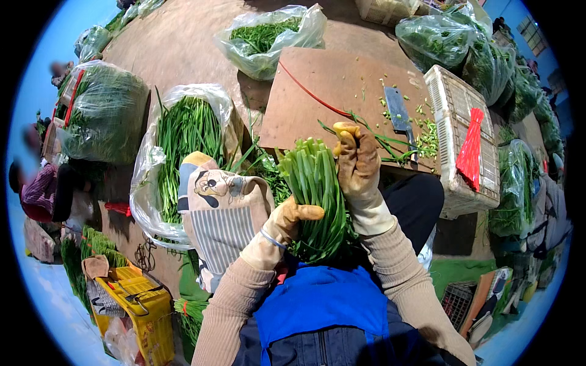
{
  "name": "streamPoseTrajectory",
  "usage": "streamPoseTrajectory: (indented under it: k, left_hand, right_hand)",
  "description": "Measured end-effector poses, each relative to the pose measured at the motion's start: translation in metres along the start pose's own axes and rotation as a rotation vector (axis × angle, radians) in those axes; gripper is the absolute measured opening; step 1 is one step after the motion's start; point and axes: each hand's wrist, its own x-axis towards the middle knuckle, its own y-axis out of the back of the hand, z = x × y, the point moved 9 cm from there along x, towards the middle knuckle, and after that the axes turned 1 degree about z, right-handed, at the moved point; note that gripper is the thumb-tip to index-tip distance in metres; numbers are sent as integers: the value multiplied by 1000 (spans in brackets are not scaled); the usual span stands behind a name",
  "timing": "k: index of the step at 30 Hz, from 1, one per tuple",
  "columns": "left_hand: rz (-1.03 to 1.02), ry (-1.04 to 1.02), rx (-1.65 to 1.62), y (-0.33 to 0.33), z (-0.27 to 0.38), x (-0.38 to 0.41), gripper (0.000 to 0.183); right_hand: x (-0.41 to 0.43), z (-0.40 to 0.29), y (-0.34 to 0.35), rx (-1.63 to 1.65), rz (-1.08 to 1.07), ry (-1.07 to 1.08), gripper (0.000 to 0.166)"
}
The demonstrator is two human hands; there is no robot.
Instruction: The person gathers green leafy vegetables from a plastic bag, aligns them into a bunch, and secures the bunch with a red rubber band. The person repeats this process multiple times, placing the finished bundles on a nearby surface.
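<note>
My gloved left hand [289, 224] grips a thick bundle of green leafy stalks [316, 183], its cut ends pointing away from me and its leaves hanging towards my lap. On the bundle's right side is my gloved right hand [359, 164], with curled fingers near the cut ends; whether it presses on them I cannot tell. Just beyond lies a wooden board [311, 105], bearing a cleaver [398, 110], a thin red strip [311, 94], loose green leaves and chopped stalk ends. An open plastic bag of long green leaves [190, 137] stands left of the bundle.
A white plastic crate [462, 137] with a bunch of red ties [471, 148] stands right of the board. Another bag of greens [270, 41] sits behind it. At the lower left is a yellow crate [151, 315]. A person [41, 187] sits at the far left beside a large filled bag [107, 114].
</note>
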Motion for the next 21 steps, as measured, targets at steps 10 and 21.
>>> streamPoseTrajectory:
  k: [10,21]
  left_hand:
    - [-139,-13,-161,-7,-6,4,43]
    - [-297,-75,-654,52,-67,45,50]
  right_hand:
    - [23,71,73,350,448,-358,19]
    - [-83,66,30,530,-400,-1009,65]
